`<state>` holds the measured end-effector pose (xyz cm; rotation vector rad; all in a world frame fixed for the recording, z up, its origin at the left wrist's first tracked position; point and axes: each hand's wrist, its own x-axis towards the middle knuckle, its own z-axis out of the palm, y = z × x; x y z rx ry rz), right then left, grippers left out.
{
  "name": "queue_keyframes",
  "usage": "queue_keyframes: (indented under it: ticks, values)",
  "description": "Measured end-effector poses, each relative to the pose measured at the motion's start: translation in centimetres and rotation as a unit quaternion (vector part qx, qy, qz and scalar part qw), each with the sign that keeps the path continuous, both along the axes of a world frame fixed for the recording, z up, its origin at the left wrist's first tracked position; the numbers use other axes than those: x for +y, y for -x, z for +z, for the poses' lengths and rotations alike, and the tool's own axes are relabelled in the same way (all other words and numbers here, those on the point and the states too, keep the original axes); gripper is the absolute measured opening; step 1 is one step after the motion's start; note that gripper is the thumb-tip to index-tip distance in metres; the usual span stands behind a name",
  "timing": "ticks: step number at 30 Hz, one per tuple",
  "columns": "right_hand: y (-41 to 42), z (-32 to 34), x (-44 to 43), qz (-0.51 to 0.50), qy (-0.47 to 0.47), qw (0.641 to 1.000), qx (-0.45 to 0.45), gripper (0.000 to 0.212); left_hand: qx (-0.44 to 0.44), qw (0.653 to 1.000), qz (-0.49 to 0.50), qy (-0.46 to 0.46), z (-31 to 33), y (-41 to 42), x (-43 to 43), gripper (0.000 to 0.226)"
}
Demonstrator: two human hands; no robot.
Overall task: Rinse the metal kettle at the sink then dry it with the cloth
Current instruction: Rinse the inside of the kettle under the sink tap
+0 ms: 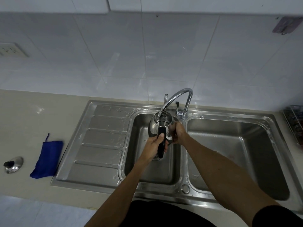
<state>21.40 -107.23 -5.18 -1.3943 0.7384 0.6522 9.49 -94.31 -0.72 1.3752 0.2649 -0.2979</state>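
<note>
The metal kettle [161, 122] hangs over the left basin of the steel sink [141, 181], its open mouth right under the tap's spout [176, 99]. My left hand [155, 145] grips the kettle's black handle. My right hand [177, 133] is pressed against the kettle's right side. The blue cloth [47, 158] lies folded on the counter, left of the draining board. The kettle's lid [13, 164], shiny with a dark knob, rests further left on the counter.
A ribbed draining board [101, 145] fills the sink's left part, wet with drops. The right basin [237, 153] lies beside the kettle. A wire rack [295, 123] stands at the right edge. A wall socket [11, 49] sits on the tiles at left.
</note>
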Motion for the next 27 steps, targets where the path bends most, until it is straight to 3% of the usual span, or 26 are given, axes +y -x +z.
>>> queue_keyframes:
  ticks: [27]
  values:
    - [0.73, -0.31, -0.27, -0.020, -0.026, 0.999, 0.021, 0.034, 0.012, 1.000, 0.000, -0.005, -0.39, 0.55, -0.01, 0.040]
